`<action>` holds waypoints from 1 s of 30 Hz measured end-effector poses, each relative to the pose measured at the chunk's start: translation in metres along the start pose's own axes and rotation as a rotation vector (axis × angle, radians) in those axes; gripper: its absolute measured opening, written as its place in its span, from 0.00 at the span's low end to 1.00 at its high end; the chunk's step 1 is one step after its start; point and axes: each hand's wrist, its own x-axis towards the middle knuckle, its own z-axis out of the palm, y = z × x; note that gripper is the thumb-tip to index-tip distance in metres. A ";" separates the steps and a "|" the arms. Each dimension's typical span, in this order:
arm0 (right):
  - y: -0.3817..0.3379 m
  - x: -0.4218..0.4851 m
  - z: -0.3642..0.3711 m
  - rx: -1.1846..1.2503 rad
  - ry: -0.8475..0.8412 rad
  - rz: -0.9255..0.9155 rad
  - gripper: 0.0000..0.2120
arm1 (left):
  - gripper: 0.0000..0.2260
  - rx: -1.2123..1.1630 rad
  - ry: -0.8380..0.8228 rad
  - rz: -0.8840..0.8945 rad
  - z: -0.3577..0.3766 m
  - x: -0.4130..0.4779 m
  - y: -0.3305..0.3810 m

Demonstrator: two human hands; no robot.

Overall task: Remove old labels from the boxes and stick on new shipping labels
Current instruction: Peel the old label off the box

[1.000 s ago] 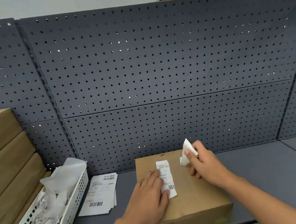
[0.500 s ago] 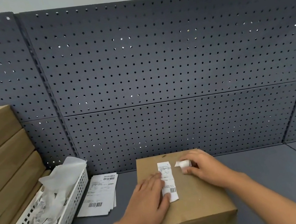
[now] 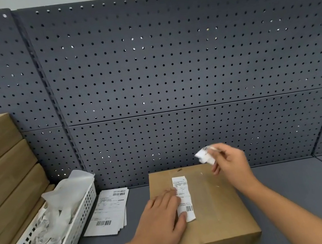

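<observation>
Up off the box, the right hand is now holding its scrap higher than it was half a second ago. Back then the hand was low, right by the top of the label. The left hand is staying in the same spot.

From the head view, the right hand is pinching the scrap between its thumb and fingers. The scrap is white, crumpled and a bit blurry. It is hanging in the air above the far edge of the box, in front of the pegboard.

The left hand is lying flat on the box with its fingers straight and close together. Its fingertips are pressing on the left edge of the label, and its thumb is touching the bottom part.

The label is a thin white strip with a barcode near its bottom end. It is sticking to the top of the box, near the middle.

The box is sitting on the grey shelf. Sheets of labels are lying just left of it. A white basket full of crumpled paper is standing left of those. More boxes are piling up at the far left.
</observation>
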 end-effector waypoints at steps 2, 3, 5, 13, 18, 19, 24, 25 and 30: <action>-0.019 -0.004 -0.003 0.152 0.087 0.021 0.07 | 0.19 -0.019 -0.026 -0.022 0.002 0.001 0.001; -0.028 -0.008 -0.003 0.193 0.057 0.028 0.07 | 0.19 -0.034 -0.044 -0.038 0.001 0.002 0.001; -0.043 -0.019 0.001 0.242 -0.052 0.036 0.07 | 0.17 -0.128 -0.054 -0.101 -0.005 0.004 0.000; -0.086 -0.065 0.017 0.424 -0.109 0.092 0.12 | 0.10 -1.107 0.336 -0.298 -0.054 0.018 0.048; -0.099 -0.080 0.020 0.363 -0.038 0.026 0.08 | 0.08 -1.183 0.439 -0.286 -0.060 0.013 0.068; -0.100 -0.083 0.020 0.324 -0.038 0.003 0.06 | 0.07 -1.176 0.455 -0.286 -0.059 0.010 0.071; -0.098 -0.096 0.022 0.265 -0.070 -0.038 0.06 | 0.06 -1.262 0.469 -0.319 -0.061 0.002 0.079; -0.097 -0.097 0.022 0.237 -0.062 -0.057 0.07 | 0.07 -1.298 0.480 -0.324 -0.061 0.001 0.080; -0.101 -0.108 0.022 0.137 -0.161 -0.140 0.10 | 0.06 -1.490 0.569 -0.445 -0.055 -0.004 0.077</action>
